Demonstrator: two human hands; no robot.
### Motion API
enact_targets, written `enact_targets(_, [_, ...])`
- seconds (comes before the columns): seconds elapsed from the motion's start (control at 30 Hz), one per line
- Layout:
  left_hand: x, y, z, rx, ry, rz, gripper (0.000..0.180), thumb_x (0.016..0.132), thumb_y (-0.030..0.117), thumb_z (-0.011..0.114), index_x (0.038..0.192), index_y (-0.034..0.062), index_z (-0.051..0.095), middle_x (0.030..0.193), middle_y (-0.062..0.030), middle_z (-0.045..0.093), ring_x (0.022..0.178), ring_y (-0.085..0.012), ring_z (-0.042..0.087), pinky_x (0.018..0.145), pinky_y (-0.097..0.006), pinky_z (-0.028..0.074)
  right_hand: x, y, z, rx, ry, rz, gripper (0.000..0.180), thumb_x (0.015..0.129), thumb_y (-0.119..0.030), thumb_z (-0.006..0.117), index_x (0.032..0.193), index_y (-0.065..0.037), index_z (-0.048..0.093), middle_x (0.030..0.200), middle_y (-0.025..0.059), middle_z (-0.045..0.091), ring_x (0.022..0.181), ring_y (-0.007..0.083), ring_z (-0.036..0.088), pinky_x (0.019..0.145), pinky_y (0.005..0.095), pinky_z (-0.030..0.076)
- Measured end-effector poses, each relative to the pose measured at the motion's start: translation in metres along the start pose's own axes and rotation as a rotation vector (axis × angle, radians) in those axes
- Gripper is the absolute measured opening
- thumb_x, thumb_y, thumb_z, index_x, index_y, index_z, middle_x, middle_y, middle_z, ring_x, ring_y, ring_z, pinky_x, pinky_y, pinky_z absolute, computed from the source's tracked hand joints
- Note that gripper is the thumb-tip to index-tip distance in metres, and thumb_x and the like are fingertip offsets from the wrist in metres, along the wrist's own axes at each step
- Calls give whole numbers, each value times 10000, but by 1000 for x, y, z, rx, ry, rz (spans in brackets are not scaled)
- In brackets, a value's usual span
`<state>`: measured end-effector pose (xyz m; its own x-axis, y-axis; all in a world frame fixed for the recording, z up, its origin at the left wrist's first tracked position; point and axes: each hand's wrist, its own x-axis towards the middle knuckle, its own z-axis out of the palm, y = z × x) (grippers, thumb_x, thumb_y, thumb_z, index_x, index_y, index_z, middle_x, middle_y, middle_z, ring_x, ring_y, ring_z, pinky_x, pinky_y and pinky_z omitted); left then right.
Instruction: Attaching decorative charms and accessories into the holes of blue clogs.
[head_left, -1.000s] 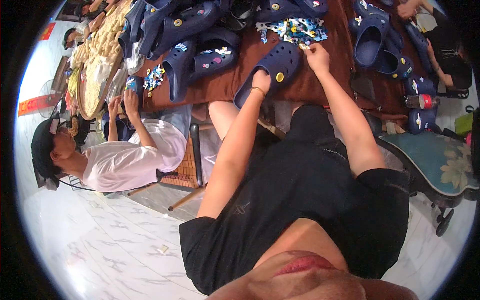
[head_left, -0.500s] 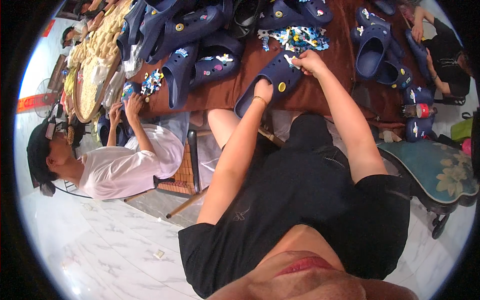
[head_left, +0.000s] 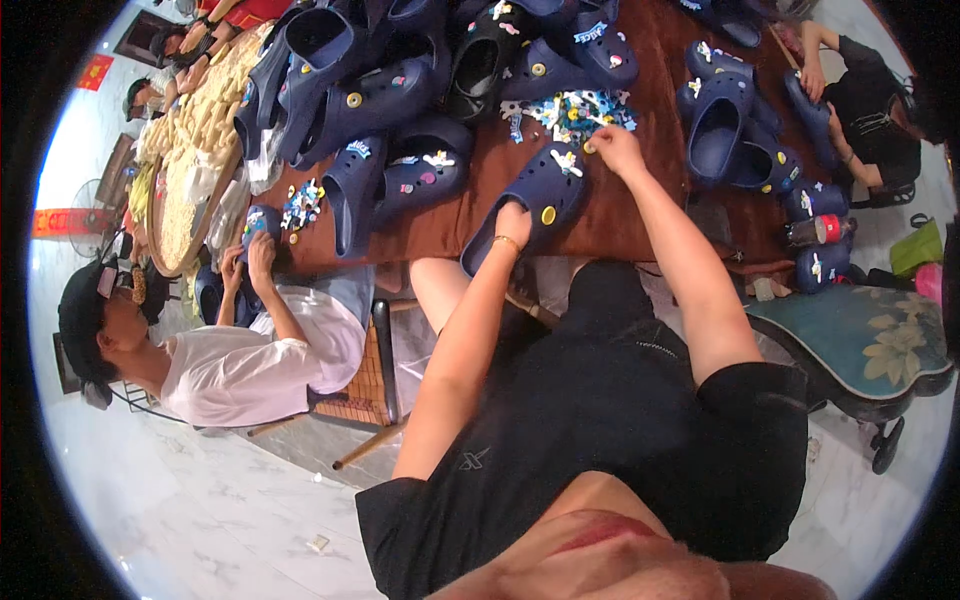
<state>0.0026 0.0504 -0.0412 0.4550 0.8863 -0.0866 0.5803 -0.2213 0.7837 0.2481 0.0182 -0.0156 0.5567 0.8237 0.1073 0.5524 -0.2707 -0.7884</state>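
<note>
A navy foam clog (head_left: 540,190) lies slanted near the table's front edge, its toe toward a pile of small charms. White charms and a yellow round one are set on its top. My left hand (head_left: 513,222) is inside the clog's opening, its fingers hidden by the upper. Just right of the toe, my right hand (head_left: 618,152) is closed in a pinch on a small yellowish round charm (head_left: 590,147). The loose blue, white and yellow charm pile (head_left: 575,112) lies just beyond these fingertips.
Many navy clogs (head_left: 375,100) are heaped at left, with a black clog (head_left: 483,68) beside them. At left a co-worker in white (head_left: 270,345) handles a clog; another in black (head_left: 865,110) works at right. A bottle (head_left: 818,230) lies near the right edge, beside a chair (head_left: 865,335).
My right hand has come off the clog's toe to a spot just beside it, and a small yellowish charm shows at its fingertips. My left hand stays inside the clog. The view has tilted slightly.
</note>
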Motion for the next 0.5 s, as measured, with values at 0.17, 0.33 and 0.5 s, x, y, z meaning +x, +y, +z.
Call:
enact_targets(0.17, [-3, 7, -5, -15, 18, 17, 332, 708, 243, 537, 773, -79, 586, 834, -298, 540, 853, -404, 539, 745, -427, 427, 15, -30, 10, -296, -78, 38, 180, 688, -203, 633, 823, -87, 607, 793, 129, 612, 778, 275, 589, 673, 377, 455])
enact_targets(0.33, [-2, 11, -7, 19, -10, -41, 351, 723, 260, 538, 811, -75, 587, 855, -298, 537, 871, -402, 534, 752, -421, 426, 16, -37, 21, -453, -43, -148, 135, 704, -213, 594, 780, -102, 589, 839, 127, 599, 815, 306, 574, 680, 413, 450])
enact_targets(0.5, [-3, 11, -7, -45, 6, -6, 357, 722, 268, 547, 810, -76, 588, 850, -299, 538, 873, -401, 534, 757, -415, 427, 15, -41, 21, -245, 22, -169, 147, 705, -185, 606, 766, -53, 592, 773, 127, 612, 747, 301, 590, 647, 385, 455])
